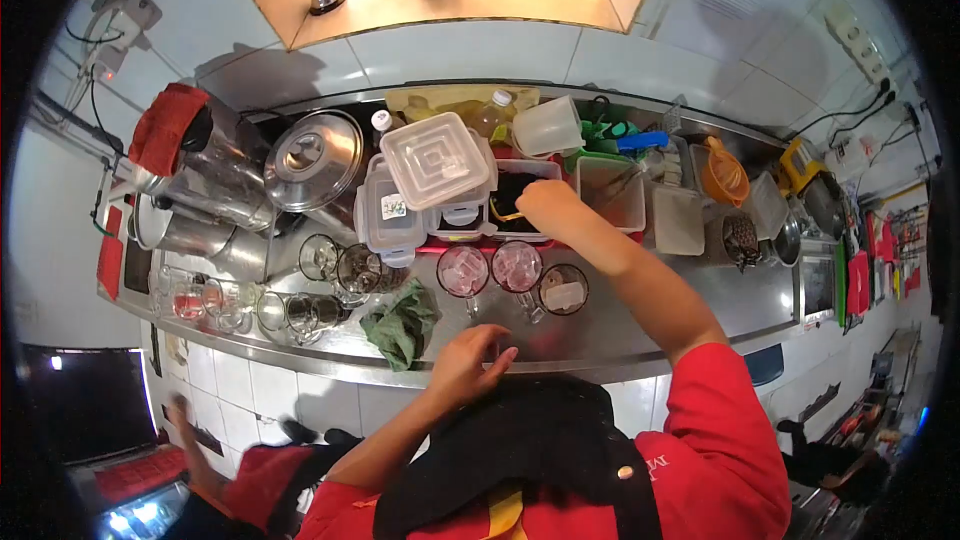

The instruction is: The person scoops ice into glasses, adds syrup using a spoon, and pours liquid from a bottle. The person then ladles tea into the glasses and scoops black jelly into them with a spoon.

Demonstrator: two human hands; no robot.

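Note:
My right hand (548,208) reaches into a clear plastic tub (545,227) with dark contents, its fingers closed round a yellow-edged scoop (508,214). Near the counter's front edge my left hand (474,362) is held with thumb and fingers apart and nothing in it. Between the hands stand a glass mug with ice (463,271), a second mug with ice (517,266) and a darker glass (563,290) with a pale piece inside. A green cloth (400,325) lies left of them.
Stacked lidded containers (435,162) stand left of the tub. Further left are a steel pot (314,160) and several glass mugs (290,312). To the right are a clear bin (610,192) and an orange basket (724,175). Another person's hand (181,417) shows at lower left.

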